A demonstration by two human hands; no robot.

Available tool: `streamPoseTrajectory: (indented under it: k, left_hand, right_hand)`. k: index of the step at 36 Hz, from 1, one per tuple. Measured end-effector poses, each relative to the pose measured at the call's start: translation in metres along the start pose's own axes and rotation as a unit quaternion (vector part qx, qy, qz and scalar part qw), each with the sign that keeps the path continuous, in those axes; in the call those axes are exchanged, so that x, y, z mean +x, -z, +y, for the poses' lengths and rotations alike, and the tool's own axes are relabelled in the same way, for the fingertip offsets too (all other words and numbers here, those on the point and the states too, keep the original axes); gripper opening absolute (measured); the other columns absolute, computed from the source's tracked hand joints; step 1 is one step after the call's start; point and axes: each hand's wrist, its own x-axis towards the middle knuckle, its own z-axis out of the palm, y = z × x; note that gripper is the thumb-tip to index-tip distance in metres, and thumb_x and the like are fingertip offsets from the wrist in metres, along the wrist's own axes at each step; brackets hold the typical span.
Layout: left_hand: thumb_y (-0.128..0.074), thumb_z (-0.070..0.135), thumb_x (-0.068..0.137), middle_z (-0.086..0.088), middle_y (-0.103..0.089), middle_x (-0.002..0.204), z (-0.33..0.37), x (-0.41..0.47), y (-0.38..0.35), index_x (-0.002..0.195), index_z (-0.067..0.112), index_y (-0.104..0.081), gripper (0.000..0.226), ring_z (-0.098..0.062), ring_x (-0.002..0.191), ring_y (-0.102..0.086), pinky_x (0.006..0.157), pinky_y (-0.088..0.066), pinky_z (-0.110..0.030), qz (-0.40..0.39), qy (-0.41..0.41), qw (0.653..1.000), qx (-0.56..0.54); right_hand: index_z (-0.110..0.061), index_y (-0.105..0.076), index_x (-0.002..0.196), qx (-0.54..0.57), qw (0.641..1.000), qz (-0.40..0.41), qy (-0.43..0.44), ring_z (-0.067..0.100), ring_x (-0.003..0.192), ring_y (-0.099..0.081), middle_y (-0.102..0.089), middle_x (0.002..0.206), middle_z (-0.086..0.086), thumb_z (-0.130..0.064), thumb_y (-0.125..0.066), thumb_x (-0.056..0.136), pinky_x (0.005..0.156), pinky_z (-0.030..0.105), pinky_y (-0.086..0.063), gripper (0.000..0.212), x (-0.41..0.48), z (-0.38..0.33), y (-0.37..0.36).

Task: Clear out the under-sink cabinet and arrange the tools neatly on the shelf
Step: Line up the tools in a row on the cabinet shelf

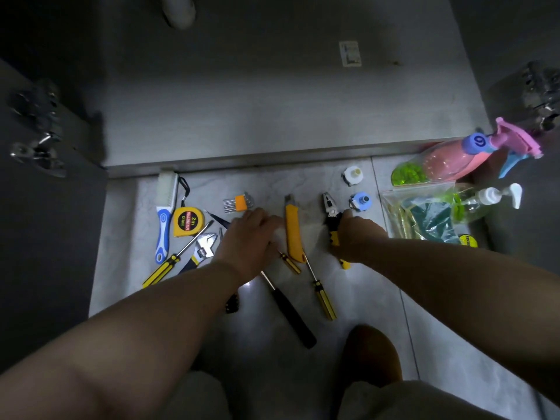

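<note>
On the floor (366, 294), the right grip (359, 236) holds the pliers (330, 212) by their handles. The left grip (250, 234) rests among tools just beside the yellow knife (293, 228), its fingertips hidden.

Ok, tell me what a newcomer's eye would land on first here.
Yellow tools lie scattered on the pale floor in front of the open cabinet, with the yellow utility knife in the middle and the tape measure to its left. Two bare arms reach in, the left hand beside the knife and the right hand over the pliers. A pink spray bottle sits at far right.
</note>
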Motion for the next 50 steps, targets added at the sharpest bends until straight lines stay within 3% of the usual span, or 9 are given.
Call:
streamPoseTrajectory:
  k: [6, 9, 12, 19, 27, 35, 41, 46, 50]
  left_hand:
    - [-0.067, 0.028, 0.081, -0.010, -0.045, 0.129, -0.024, -0.029, 0.011, 0.127, 0.023, -0.048, 0.051, -0.033, 0.119, -0.047, 0.107, -0.035, -0.054, 0.168, 0.281, 0.943, 0.057]
    - [-0.066, 0.037, 0.084, -0.013, -0.034, 0.148, -0.040, -0.042, 0.018, 0.146, 0.028, -0.033, 0.071, -0.035, 0.138, -0.035, 0.111, -0.021, -0.070, 0.136, 0.446, 0.884, 0.039]
    - [-0.058, 0.045, 0.091, -0.007, -0.025, 0.152, -0.052, -0.051, 0.022, 0.154, 0.038, -0.016, 0.077, -0.033, 0.143, -0.025, 0.107, -0.021, -0.078, 0.090, 0.522, 0.848, -0.025]
    - [-0.047, 0.042, 0.100, -0.002, -0.019, 0.157, -0.038, -0.053, 0.016, 0.158, 0.039, -0.009, 0.070, -0.033, 0.138, -0.021, 0.099, -0.040, -0.059, 0.071, 0.493, 0.861, -0.105]
    - [-0.061, 0.033, 0.093, 0.008, -0.011, 0.164, -0.003, -0.037, 0.005, 0.158, 0.042, -0.002, 0.088, -0.032, 0.144, -0.017, 0.093, -0.041, -0.060, 0.017, 0.466, 0.879, -0.096]
    - [-0.067, 0.024, 0.092, 0.009, -0.003, 0.166, 0.021, -0.023, -0.005, 0.160, 0.035, 0.007, 0.100, -0.038, 0.150, -0.008, 0.098, -0.045, -0.062, -0.044, 0.395, 0.916, -0.063]
    - [-0.058, 0.028, 0.092, 0.001, -0.034, 0.147, -0.002, -0.048, 0.008, 0.147, 0.030, -0.029, 0.062, -0.030, 0.128, -0.038, 0.089, -0.052, -0.055, 0.036, 0.316, 0.946, -0.060]
    - [-0.066, 0.053, 0.085, 0.004, -0.042, 0.120, -0.035, -0.076, 0.014, 0.122, 0.035, -0.039, 0.049, -0.024, 0.114, -0.047, 0.087, -0.049, -0.047, 0.003, 0.294, 0.955, -0.034]
    - [-0.068, 0.071, 0.077, 0.002, -0.038, 0.128, -0.036, -0.089, 0.011, 0.128, 0.043, -0.034, 0.068, -0.025, 0.121, -0.040, 0.090, -0.050, -0.053, -0.072, 0.339, 0.937, -0.047]
  right_hand:
    - [-0.004, -0.057, 0.113, -0.032, 0.997, -0.066, -0.007, 0.025, 0.083, -0.067, -0.062, 0.088, 0.009, -0.021, -0.067, 0.089, 0.078, 0.034, -0.059, 0.031, 0.007, -0.013, 0.019]
    - [-0.004, -0.056, 0.106, -0.051, 0.997, -0.060, 0.005, 0.025, 0.081, -0.065, -0.062, 0.090, 0.009, -0.017, -0.064, 0.085, 0.062, 0.030, -0.053, 0.026, 0.007, -0.017, 0.023]
    - [-0.009, -0.048, 0.100, -0.024, 0.999, -0.039, 0.003, 0.020, 0.069, -0.061, -0.059, 0.080, 0.005, -0.023, -0.068, 0.081, 0.049, 0.027, -0.043, 0.031, 0.009, -0.017, 0.019]
    - [-0.015, -0.045, 0.100, 0.001, 0.999, -0.005, 0.043, 0.013, 0.054, -0.062, -0.059, 0.075, 0.000, -0.059, -0.074, 0.072, 0.042, 0.025, -0.046, 0.060, 0.017, -0.012, 0.014]
    - [-0.017, -0.043, 0.103, 0.033, 0.995, -0.041, 0.080, 0.011, 0.040, -0.066, -0.065, 0.074, 0.003, -0.067, -0.071, 0.073, 0.039, 0.021, -0.051, 0.065, 0.017, -0.016, 0.019]
    - [-0.017, -0.040, 0.106, 0.044, 0.992, -0.044, 0.110, 0.010, 0.040, -0.065, -0.067, 0.070, 0.002, -0.062, -0.067, 0.077, 0.038, 0.018, -0.046, 0.060, 0.020, -0.020, 0.018]
    - [-0.020, -0.035, 0.095, 0.048, 0.996, -0.011, 0.071, 0.012, 0.034, -0.062, -0.064, 0.064, 0.003, -0.059, -0.075, 0.074, 0.034, 0.020, -0.045, 0.060, 0.030, -0.014, 0.006]
    - [-0.011, -0.041, 0.102, 0.006, 0.997, 0.047, 0.054, 0.019, 0.056, -0.053, -0.059, 0.081, 0.007, -0.031, -0.060, 0.091, 0.053, 0.035, -0.048, 0.030, 0.026, -0.009, 0.002]
    - [-0.013, -0.042, 0.105, -0.064, 0.977, 0.171, 0.106, 0.027, 0.069, -0.056, -0.060, 0.094, 0.010, -0.023, -0.049, 0.096, 0.056, 0.035, -0.043, 0.016, 0.005, -0.011, -0.001]
